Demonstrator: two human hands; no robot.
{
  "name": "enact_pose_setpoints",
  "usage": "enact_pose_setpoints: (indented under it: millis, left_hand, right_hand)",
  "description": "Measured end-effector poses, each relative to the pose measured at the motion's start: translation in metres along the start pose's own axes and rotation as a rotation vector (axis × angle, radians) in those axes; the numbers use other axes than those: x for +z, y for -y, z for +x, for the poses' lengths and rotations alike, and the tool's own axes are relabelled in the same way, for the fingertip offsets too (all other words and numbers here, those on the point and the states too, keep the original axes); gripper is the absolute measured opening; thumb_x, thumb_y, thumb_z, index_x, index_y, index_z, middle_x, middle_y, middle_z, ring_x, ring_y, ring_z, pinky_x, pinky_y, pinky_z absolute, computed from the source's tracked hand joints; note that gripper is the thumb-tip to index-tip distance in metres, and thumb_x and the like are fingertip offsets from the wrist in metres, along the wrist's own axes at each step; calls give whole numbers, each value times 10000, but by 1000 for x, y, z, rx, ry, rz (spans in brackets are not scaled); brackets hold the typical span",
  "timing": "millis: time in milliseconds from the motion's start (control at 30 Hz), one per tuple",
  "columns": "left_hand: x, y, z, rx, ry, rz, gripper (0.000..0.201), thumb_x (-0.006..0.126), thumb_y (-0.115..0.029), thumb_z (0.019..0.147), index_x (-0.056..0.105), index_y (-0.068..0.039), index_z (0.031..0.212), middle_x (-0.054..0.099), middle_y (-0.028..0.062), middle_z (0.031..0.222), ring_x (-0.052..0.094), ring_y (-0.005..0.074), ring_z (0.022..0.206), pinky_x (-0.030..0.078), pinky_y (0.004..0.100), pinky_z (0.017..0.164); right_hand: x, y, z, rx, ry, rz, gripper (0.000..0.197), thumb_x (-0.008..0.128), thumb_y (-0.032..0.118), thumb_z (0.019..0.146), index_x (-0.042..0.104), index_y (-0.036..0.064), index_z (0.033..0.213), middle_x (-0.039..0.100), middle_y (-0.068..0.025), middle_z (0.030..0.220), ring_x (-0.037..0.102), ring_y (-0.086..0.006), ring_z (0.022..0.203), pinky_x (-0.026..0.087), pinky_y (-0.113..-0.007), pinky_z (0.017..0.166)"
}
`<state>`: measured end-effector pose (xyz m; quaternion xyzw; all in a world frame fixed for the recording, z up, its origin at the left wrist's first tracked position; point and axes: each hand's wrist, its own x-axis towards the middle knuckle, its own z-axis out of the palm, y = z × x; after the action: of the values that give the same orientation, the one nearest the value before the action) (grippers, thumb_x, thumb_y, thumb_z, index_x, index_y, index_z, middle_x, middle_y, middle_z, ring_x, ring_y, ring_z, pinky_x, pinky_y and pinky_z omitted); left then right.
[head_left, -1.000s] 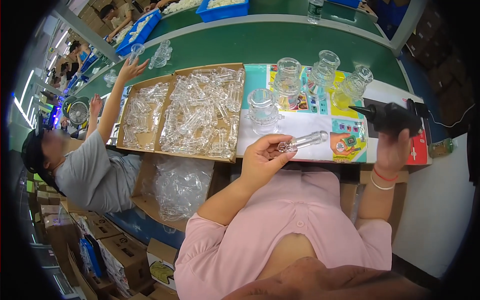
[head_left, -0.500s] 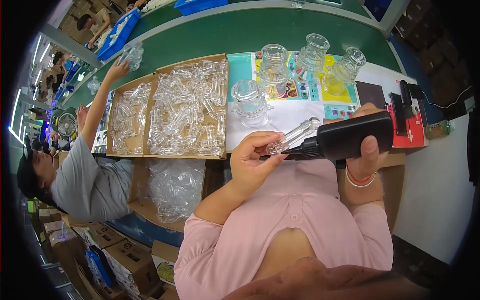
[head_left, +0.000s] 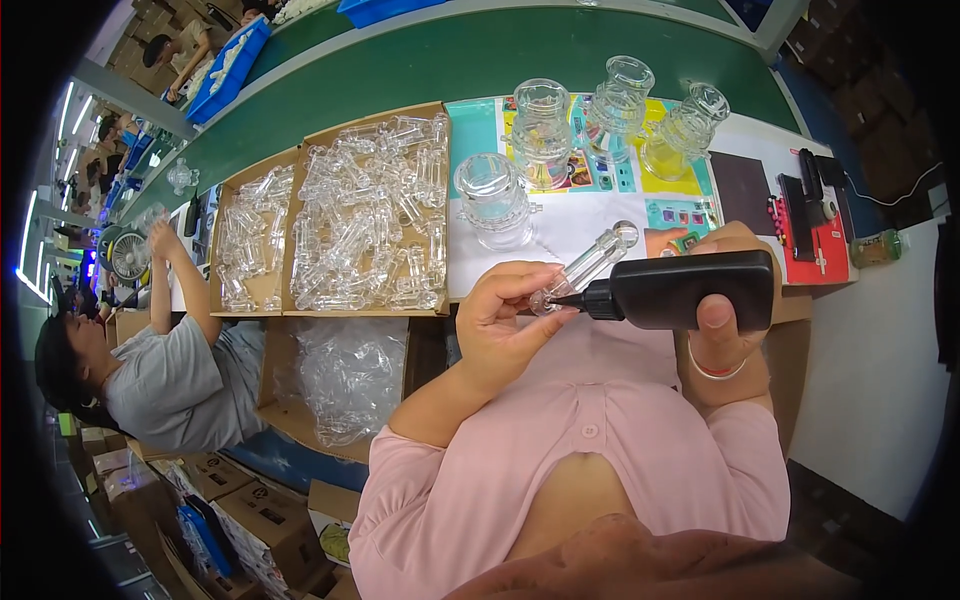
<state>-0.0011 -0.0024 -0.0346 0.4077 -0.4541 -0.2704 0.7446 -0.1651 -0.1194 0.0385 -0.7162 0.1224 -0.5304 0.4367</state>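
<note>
A clear tube-shaped part (head_left: 594, 262) with a rounded end is pinched between the thumb and fingers of my left hand (head_left: 503, 318). My right hand (head_left: 725, 325) grips a black squeeze bottle (head_left: 690, 290) tilted onto its side. The bottle's thin pointed nozzle (head_left: 567, 300) meets the near end of the clear part, by my left fingertips; whether liquid comes out cannot be seen. Beyond my hands stand several clear stepped vessels, the nearest a wide clear vessel (head_left: 494, 200) and, farther right, a tilted one (head_left: 686, 130).
A cardboard tray (head_left: 447, 230) full of clear tube parts lies left of my hands. Below it, a carton holds clear plastic bags (head_left: 350, 375). A co-worker in a grey shirt (head_left: 180, 385) sits at the left. A black tool (head_left: 808, 180) lies on a red sheet (head_left: 832, 250) at the right.
The black bottle has shifted slightly left, its nozzle staying at the clear part. The co-worker's raised arm has come down and back with the clear vessel.
</note>
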Motion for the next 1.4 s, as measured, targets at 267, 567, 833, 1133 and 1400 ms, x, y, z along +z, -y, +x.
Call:
enact_pose_setpoints:
  millis: [267,567,833,1133,1400]
  left_hand:
    - [0,1,-2,13,4,41,419,686,123,640,536,-9,1008,532,156,1055,573,191,923,522,257,726]
    - [3,-6,2,62,11,159,391,706,104,628,567,5,980,550,152,1033,574,204,928,517,274,747]
    - [-3,-8,4,208,20,484,409,742,72,582,598,-5,957,588,138,950,602,208,848,503,273,706]
    - [0,-10,4,216,-7,561,419,753,60,574,611,-11,962,582,119,907,596,181,771,500,257,655]
    - [-6,-8,-2,27,64,346,402,711,55,639,585,21,1019,556,118,959,554,200,907,455,291,804]
  right_hand:
    - [-2,4,-2,-2,49,-50,369,652,273,760,535,-39,920,566,-124,821,530,-199,732,423,-300,714]
    - [-5,6,4,52,76,13,341,663,204,748,530,-61,918,561,-134,828,522,-187,709,422,-278,647]
    - [-10,11,7,16,133,-81,335,676,189,732,538,-45,929,576,-131,815,528,-197,693,426,-292,644]
    - [-13,26,4,-225,352,-312,430,747,82,635,531,6,1000,602,-102,849,594,-240,725,462,-311,636]
    - [-18,27,-5,-155,337,-200,420,726,238,687,515,61,1005,596,-99,867,584,-221,727,473,-308,616]
